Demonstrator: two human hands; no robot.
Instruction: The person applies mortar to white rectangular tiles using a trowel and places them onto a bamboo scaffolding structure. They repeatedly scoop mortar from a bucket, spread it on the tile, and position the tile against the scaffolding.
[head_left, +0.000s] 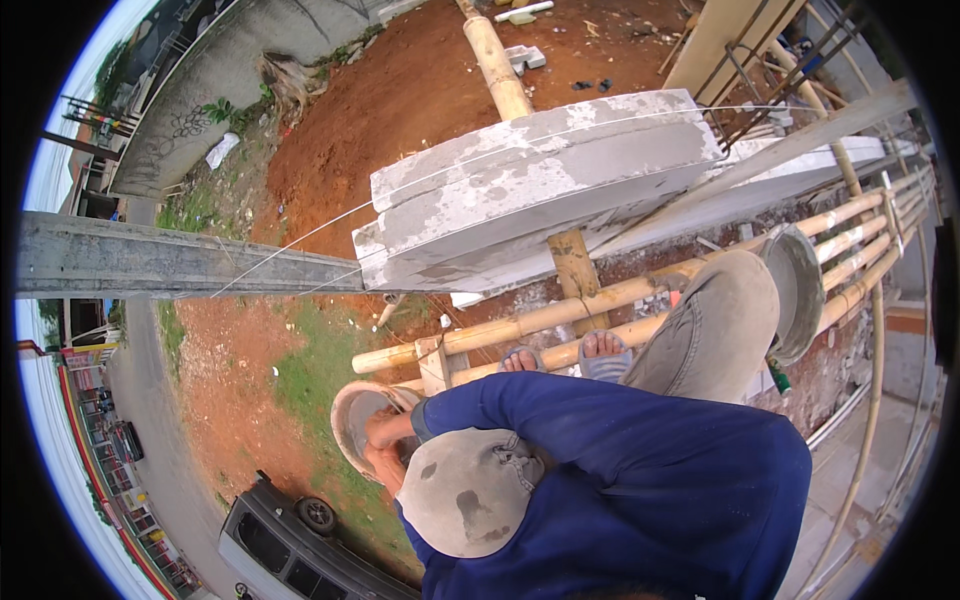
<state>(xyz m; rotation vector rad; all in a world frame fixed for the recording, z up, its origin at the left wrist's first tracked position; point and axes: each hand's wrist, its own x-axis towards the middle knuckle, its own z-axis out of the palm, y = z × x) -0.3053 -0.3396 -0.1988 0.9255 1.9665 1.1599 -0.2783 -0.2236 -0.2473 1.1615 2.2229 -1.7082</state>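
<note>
At the lower left, both my hands are at a round bucket with a pale, caked rim. My right hand reaches across from the blue sleeve, its bent fingers down inside the bucket; what they close on is hidden. Just below it, my left hand lies at the bucket's near rim, with its fingers mostly out of sight. A bamboo platform bears my sandalled feet. Ahead stands a wall of pale grey blocks, with a taut white string running along it.
A second grey, mortar-stained bucket sits right of my knee. A concrete pole juts in from the left. Steel bars and a slanting pole stand at the right. Below lie red soil, grass and a parked dark vehicle.
</note>
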